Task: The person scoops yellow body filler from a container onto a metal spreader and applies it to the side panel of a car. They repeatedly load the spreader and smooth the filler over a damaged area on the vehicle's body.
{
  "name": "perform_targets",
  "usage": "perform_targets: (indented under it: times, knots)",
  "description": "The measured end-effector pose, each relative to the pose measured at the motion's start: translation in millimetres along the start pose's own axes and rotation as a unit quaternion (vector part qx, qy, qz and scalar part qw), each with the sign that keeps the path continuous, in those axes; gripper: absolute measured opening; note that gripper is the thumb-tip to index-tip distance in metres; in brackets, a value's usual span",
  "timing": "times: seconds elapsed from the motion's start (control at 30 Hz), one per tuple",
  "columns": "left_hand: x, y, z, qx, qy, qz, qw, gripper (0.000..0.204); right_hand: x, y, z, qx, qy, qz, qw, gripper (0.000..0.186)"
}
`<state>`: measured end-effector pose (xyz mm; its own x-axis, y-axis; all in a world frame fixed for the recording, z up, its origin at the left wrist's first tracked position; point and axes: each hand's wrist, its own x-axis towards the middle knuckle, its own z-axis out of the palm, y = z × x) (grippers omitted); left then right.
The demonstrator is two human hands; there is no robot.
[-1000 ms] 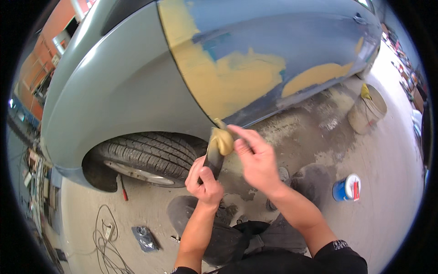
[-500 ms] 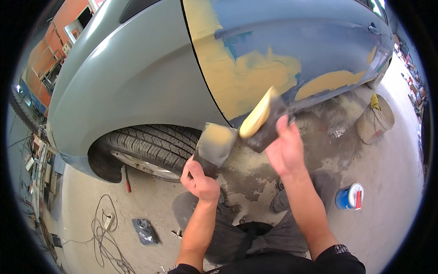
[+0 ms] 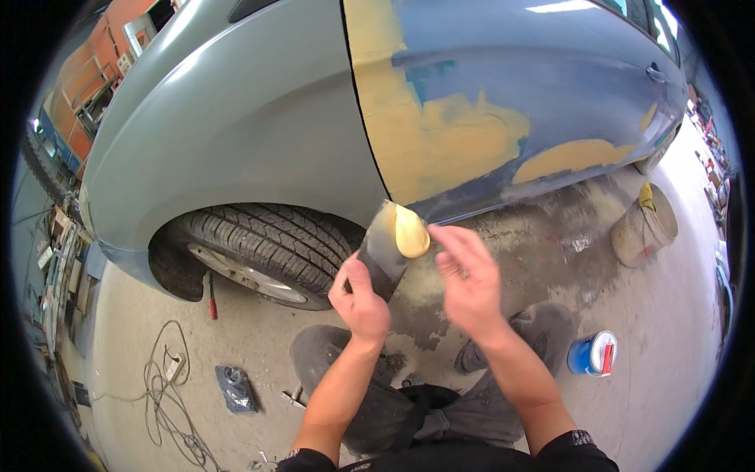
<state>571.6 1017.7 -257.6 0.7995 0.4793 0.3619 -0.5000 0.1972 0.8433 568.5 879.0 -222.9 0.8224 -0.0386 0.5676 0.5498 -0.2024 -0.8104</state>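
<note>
- From where I stand, the left hand (image 3: pixel 362 303) is closed around 1 dark spreader (image 3: pixel 381 253), its thumb lying along the near end.
- The spreader tilts upward between the tyre (image 3: pixel 267 244) and the door's lower front corner, with 1 glossy lump of yellow paste (image 3: pixel 411 234) at its upper right edge.
- The right hand (image 3: pixel 474 283) is just beside that lump, fingers bent and a bit blurred; I can't tell whether it's gripping anything.
- Beyond the 2 hands, the blue-grey door (image 3: pixel 543 94) carries flat yellow patches, beside a grey-green fender (image 3: pixel 236 134).
- On the floor to the right stand 1 blue can (image 3: pixel 591 354) and, farther off, 1 dirty bucket (image 3: pixel 641 236).
</note>
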Motion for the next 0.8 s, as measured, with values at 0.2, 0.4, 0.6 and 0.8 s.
perform_targets:
  times: [0.2,0.4,0.6,0.8]
  knots:
    - [-0.9,-0.8,-4.3,0.128,-0.066,0.154,0.978,0.038,-37.7,1.1,27.4,-0.022,-0.048,-0.067,0.996,0.036]
    - [6.5,5.8,-11.9,0.027,-0.016,0.155,0.987,0.04,-2.4,-0.7,-5.3,0.164,-0.054,0.319,0.932,0.028]
    - [-0.1,7.6,1.2,-0.163,-0.049,-0.121,0.978,0.037,39.2,4.1,-21.4,0.608,-0.012,0.157,0.778,0.035]
    - [7.3,7.6,-3.0,-0.142,0.003,-0.105,0.984,0.039,16.3,4.8,-26.3,0.055,-0.134,0.119,0.982,0.028]
